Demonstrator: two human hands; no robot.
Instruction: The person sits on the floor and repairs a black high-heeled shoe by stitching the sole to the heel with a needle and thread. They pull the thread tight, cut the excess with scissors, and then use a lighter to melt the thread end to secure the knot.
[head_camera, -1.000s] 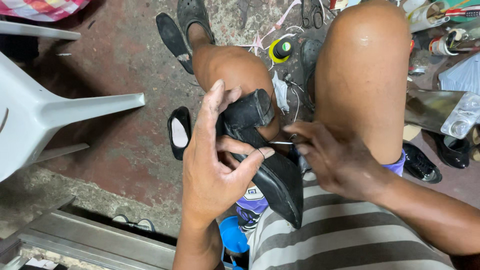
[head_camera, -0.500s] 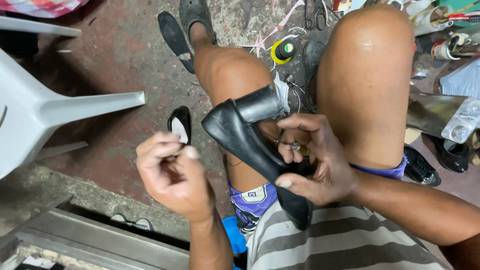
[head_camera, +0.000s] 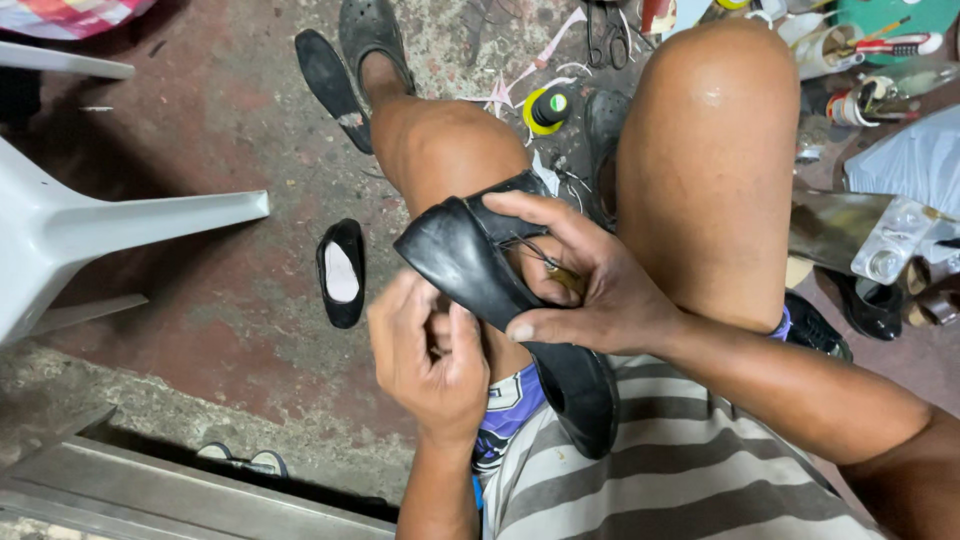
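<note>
While the right hand (head_camera: 590, 290) wraps its fingers round a smooth, curved black shoe (head_camera: 480, 290) — shiny leather — the left hand (head_camera: 430, 360) curls its fingers shut just beside it.

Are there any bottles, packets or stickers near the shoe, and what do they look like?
Small bottle: on the floor between the knees, black with a green cap, inside a yellow ring.
Clear plastic packet: far right, shiny and see-through, contents unclear.
Black shoe: held by the right hand, no sticker visible.
</note>
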